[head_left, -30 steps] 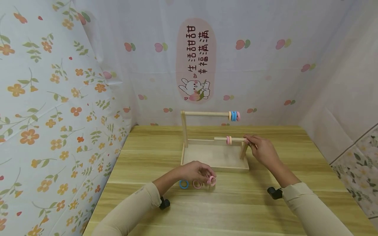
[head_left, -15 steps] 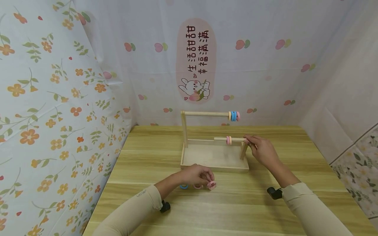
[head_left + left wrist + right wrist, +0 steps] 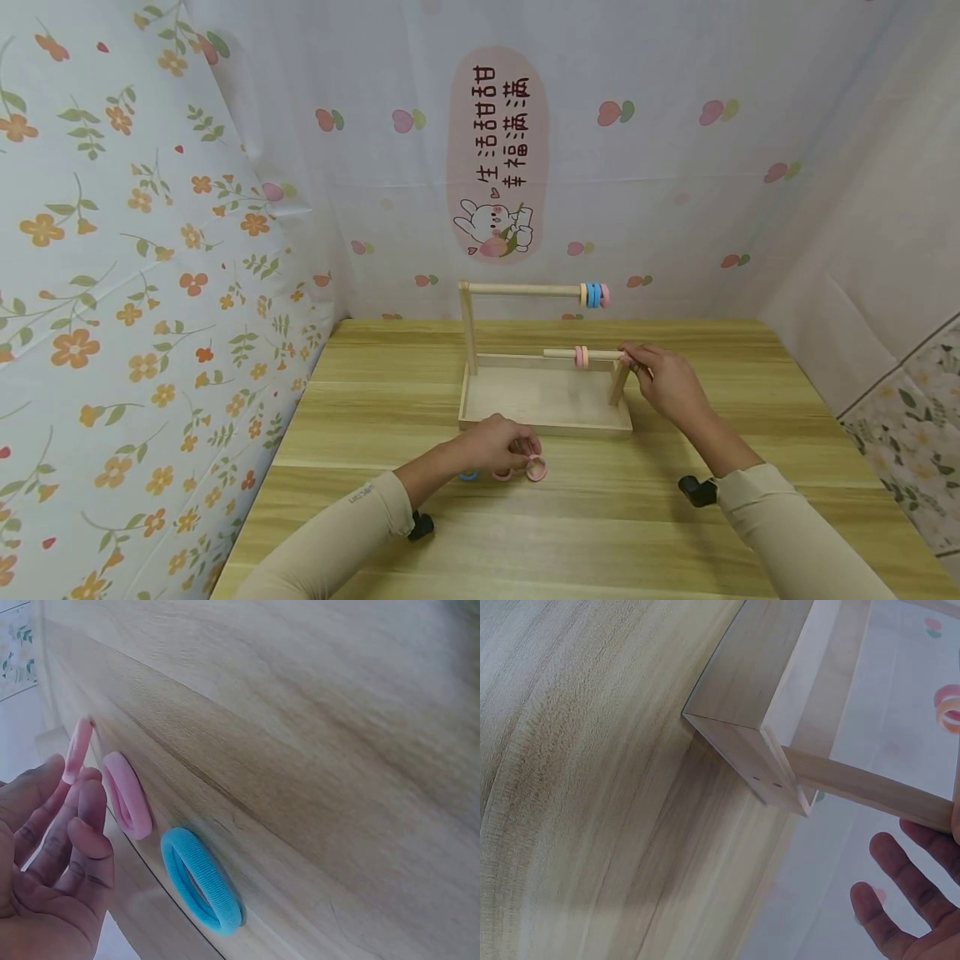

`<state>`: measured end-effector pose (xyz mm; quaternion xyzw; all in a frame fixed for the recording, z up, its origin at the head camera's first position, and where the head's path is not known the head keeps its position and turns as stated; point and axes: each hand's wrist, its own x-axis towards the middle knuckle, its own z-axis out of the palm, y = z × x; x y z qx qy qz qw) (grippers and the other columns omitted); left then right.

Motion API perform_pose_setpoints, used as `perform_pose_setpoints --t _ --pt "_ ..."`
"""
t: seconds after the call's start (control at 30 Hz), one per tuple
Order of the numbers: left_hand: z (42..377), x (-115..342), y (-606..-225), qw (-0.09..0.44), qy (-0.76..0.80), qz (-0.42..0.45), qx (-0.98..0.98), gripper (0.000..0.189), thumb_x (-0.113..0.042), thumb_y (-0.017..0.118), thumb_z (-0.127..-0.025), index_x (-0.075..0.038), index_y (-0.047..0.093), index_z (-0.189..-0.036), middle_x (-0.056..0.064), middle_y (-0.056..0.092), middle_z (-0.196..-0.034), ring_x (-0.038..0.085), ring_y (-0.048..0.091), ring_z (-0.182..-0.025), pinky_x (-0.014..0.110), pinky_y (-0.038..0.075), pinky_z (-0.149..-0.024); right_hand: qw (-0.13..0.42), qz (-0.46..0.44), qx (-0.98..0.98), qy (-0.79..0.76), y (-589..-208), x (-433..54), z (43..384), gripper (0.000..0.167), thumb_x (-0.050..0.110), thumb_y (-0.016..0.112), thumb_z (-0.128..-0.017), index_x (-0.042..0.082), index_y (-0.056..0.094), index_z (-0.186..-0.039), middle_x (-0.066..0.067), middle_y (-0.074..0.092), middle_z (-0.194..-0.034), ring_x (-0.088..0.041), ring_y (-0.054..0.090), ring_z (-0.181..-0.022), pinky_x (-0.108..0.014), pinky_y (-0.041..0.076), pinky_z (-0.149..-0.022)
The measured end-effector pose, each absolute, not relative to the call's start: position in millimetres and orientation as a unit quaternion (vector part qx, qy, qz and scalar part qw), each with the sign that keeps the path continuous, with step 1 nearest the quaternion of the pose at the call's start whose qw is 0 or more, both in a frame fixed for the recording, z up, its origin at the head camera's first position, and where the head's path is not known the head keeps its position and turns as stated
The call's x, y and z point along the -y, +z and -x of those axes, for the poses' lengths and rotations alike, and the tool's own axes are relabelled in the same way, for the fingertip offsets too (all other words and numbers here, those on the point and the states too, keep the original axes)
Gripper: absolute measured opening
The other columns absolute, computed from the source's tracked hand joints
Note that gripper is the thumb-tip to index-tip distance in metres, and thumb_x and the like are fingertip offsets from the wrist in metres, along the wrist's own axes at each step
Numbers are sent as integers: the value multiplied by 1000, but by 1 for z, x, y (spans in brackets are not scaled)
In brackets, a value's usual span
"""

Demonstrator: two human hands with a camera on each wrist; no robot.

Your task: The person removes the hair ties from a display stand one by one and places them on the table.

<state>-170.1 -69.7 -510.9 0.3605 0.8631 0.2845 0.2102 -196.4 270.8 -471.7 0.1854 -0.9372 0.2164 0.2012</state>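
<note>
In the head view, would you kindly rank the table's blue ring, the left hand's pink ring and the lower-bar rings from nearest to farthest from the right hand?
1. Lower-bar rings: left of the right hand.
2. Pink ring: pinched by the left hand.
3. Blue ring: farthest left, on the table.

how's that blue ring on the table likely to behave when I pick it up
The blue ring looks light and squishy, given its thick, ribbed, fabric-like band. That texture probably won't slip much. Lying flat on the table, it seems unlikely to roll.
</note>
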Motion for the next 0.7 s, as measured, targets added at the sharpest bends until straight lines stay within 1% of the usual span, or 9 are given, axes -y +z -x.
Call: perform_pose_setpoints --t 0.17,0.33,0.5,0.7 --pt "170 70 -511 204 274 -362 -867 14 -16 77 -106 -14 80 -120 -2 84 -108 0 74 -94 14 57 -82 199 -184 938 217 -473 -271 196 32 1 74 -104 -6 74 -136 -25 80 -112 -41 77 -84 -61 63 -76" --pt "171 71 -515 204 275 -362 -867 15 -17 78 -106 -14 80 -120 -1 85 -108 -1 74 -92 13 56 -80 199 -183 939 213 -472 -270 197 32 2 74 -104 -5 75 -136 -23 80 -109 -39 76 -81 -61 63 -75" --pt "170 71 -516 204 274 -361 -868 15 -15 79 -105 -14 81 -120 -2 85 -105 -3 71 -86 13 55 -77 205 -186 937 211 -472 -270 198 32 2 75 -103 -4 76 -135 -22 79 -105 -36 73 -76 -59 62 -73" --pt "168 71 -513 212 276 -353 -869 17 -13 78 -105 -12 80 -122 -3 85 -100 -5 68 -75 13 55 -69 200 -183 938 214 -472 -271 198 32 2 74 -104 -4 75 -136 -23 80 -109 -41 76 -84 -62 63 -77"
